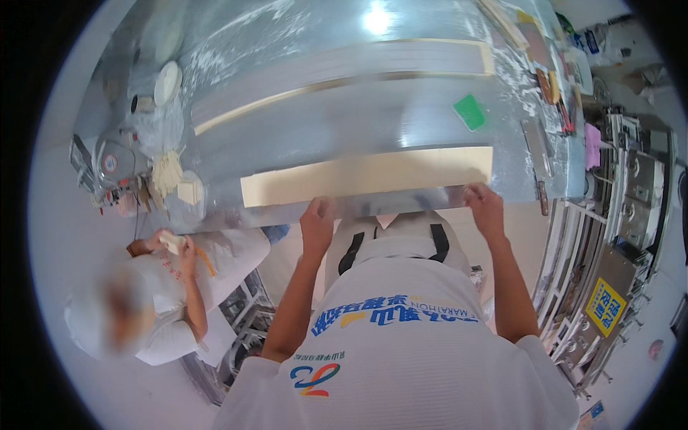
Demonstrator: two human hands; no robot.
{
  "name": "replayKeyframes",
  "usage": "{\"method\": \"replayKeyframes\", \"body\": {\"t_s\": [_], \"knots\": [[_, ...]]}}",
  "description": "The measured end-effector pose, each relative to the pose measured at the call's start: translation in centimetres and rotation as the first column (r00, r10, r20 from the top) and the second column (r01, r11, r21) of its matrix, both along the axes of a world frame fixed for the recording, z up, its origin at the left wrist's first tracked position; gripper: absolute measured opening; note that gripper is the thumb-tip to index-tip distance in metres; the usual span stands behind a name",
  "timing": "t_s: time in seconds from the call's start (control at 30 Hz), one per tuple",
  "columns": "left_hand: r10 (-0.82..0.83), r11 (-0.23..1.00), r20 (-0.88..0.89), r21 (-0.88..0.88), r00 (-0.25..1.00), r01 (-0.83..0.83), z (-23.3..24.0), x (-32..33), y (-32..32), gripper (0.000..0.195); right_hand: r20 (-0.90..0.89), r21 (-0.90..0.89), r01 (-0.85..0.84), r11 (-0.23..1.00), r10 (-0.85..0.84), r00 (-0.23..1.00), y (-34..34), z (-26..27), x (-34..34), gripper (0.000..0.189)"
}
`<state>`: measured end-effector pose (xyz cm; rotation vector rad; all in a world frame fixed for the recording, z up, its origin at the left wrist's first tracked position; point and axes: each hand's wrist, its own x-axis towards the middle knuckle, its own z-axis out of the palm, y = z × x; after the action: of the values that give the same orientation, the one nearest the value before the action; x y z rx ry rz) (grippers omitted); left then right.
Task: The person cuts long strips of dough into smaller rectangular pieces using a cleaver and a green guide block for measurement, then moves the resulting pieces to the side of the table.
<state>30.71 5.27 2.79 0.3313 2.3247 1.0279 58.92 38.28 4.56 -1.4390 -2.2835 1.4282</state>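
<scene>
A long flat strip of pale dough [365, 171] lies along the near edge of the metal worktable [344, 118]. My left hand [318, 209] is at the table's edge, just below the strip's lower edge, with the fingers curled; whether it pinches anything cannot be told. Near the strip's right end, my right hand [481, 201] is at the table edge with its fingers bent, and no held object shows. Farther back lies a second long layered strip [344, 67], greyish with pale dough along its front and right edges. A green scraper [470, 112] rests between the strips at the right.
At the left, a co-worker [177, 290] holds a pale piece of dough [173, 242]. Dough pieces [167, 173], a white lid [168, 83] and a machine [115, 161] stand at the table's left. A broad-bladed knife [535, 148] lies at the right, near more tools and a rack [575, 269].
</scene>
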Motion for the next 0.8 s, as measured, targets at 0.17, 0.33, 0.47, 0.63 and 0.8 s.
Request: {"method": "replayKeyframes", "body": {"t_s": [0.17, 0.33, 0.47, 0.63, 0.8], "knots": [[-0.067, 0.997, 0.086, -0.03, 0.994, 0.07, 2.5, 6.3, 4.6, 0.016, -0.136, 0.338, 0.119, 0.934, -0.077, 0.988, 10.4, -4.0, 2.3, 0.017], [-0.16, 0.983, 0.102, -0.07, 0.982, 0.167, 4.2, 9.1, 8.0, 0.017, 0.032, 0.505, -0.032, 0.862, 0.019, 0.999, 16.3, -7.6, -4.3, 0.036], [-0.171, 0.98, 0.075, -0.085, 0.982, 0.178, 5.1, 10.2, 8.5, 0.018, 0.182, 0.528, -0.13, 0.839, 0.037, 0.983, 16.1, -7.2, -9.0, 0.055], [-0.113, 0.988, 0.077, -0.093, 0.991, 0.12, 6.2, 11.0, 8.8, 0.019, 0.239, 0.463, -0.144, 0.874, 0.034, 0.971, 17.9, -8.7, -9.1, 0.057], [-0.007, 0.995, 0.06, -0.101, 0.998, 0.013, 6.1, 12.2, 6.2, 0.018, 0.29, 0.455, -0.067, 0.888, -0.077, 0.954, 18.9, -6.7, -9.3, 0.052]]}}
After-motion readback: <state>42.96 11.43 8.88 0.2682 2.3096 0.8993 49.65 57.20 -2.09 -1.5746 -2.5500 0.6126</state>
